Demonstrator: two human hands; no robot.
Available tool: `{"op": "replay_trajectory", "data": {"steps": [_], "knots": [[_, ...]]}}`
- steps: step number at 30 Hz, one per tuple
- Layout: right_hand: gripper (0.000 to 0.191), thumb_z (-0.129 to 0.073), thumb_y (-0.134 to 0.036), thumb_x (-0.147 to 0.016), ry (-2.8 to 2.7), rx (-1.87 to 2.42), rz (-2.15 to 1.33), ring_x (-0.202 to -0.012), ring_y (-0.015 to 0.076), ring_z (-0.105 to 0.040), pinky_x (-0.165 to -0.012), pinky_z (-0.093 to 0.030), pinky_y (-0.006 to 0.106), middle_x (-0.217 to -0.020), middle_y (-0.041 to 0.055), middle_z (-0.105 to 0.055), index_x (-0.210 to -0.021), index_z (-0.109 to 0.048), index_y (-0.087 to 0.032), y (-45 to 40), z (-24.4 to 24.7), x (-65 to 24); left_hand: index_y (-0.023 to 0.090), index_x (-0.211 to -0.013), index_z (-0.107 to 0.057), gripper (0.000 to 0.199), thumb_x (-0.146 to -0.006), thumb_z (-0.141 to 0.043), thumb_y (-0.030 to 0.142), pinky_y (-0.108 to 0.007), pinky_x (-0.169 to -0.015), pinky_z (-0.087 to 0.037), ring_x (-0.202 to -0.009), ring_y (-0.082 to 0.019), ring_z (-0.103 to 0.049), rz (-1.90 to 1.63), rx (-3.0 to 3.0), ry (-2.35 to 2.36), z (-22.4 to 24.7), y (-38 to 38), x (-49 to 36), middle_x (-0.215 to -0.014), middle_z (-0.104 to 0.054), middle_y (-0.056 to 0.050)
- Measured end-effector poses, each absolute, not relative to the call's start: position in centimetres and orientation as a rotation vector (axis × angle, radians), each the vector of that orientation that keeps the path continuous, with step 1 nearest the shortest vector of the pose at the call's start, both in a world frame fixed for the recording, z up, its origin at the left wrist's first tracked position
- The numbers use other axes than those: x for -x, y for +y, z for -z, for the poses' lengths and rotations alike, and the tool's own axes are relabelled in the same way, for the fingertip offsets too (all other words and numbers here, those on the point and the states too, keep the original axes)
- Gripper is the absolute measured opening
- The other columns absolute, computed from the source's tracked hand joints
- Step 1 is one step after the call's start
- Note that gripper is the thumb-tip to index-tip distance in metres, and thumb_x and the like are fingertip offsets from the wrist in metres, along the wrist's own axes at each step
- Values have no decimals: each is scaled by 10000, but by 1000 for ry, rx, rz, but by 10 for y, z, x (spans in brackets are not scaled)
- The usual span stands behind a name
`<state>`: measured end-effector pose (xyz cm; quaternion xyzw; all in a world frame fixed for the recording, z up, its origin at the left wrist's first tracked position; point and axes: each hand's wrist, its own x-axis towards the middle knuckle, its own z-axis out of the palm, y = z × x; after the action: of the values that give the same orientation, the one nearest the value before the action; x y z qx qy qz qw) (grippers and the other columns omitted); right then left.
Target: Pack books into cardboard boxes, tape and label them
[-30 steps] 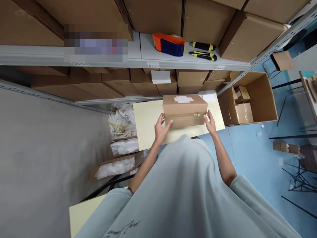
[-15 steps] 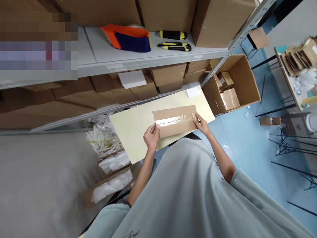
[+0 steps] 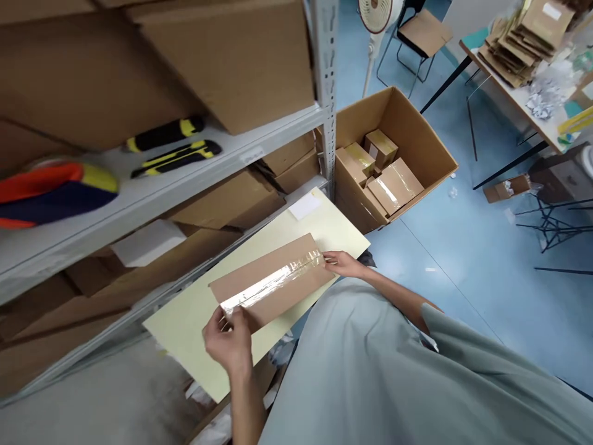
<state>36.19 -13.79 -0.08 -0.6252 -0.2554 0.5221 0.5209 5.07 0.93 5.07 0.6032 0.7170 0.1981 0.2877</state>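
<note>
A flat brown cardboard box with shiny clear tape along its middle lies over a pale yellow board. My left hand grips its near left end, thumb on top by the tape's end and fingers curled at the edge. At the opposite end, my right hand pinches the right edge where the tape folds over. Whether the box rests on the board or is slightly lifted, I cannot tell. A white paper slip lies at the board's far corner.
Beyond the board stands a large open carton holding several taped boxes. On the shelf to the left are box cutters and an orange-and-blue tape dispenser. A table with stacked cardboard and a fan stand farther off.
My view has swung to the right, bringing the carton and fan more into sight. Both hands keep hold of the box, which now appears more slanted and closer.
</note>
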Motion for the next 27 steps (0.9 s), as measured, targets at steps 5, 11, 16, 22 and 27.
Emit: {"op": "replay_trajectory", "data": {"steps": [5, 11, 16, 22, 27], "knots": [[660, -895, -659, -895, -545, 1407, -1236, -1278, 345, -826, -1197, -653, 523, -1414, 61, -862, -1399, -845, -236, -169, -24, -488, 166, -1545, -748, 743, -939, -732, 597, -594, -1224, -603, -1186, -377, -780, -599, -1919, 1832, -111, -15, -202, -1338, -734, -165], [648, -924, -659, -876, -138, 1494, -958, -1433, 363, -768, -1292, -604, 576, -1508, 91, -817, -1399, -827, -289, -252, -51, -631, 235, -1594, -704, 633, -1049, -687, 556, -494, -1296, -576, -1433, -349, -712, -558, -2067, 1398, -149, -28, -413, -1501, -727, -143], [700, -874, -646, -909, 20, 1553, -807, -1562, 369, -672, -1360, -538, 583, -1638, 112, -729, -1501, -748, -295, -278, -51, -678, 218, -1598, -691, 554, -1080, -683, 415, -516, -1360, -510, -1494, -358, -665, -513, -2281, 978, -148, 8, -570, -1541, -711, -144], [841, -782, -634, -955, 61, 1500, -680, -1654, 335, -592, -1404, -483, 562, -1760, 141, -610, -1688, -563, -284, -233, -20, -716, 169, -1655, -617, 652, -1069, -748, 422, -609, -1440, -364, -1635, -422, -540, -381, -2349, 634, -94, 81, -731, -1683, -625, -184], [1009, -615, -741, -1032, -60, 1511, -713, -1739, 330, -487, -1416, -467, 534, -1875, 193, -436, -1839, -333, -205, -163, 16, -769, 129, -1622, -609, 652, -1089, -773, 466, -766, -1444, -189, -1725, -460, -432, -273, -2370, 499, -49, 157, -837, -1741, -564, -247]]}}
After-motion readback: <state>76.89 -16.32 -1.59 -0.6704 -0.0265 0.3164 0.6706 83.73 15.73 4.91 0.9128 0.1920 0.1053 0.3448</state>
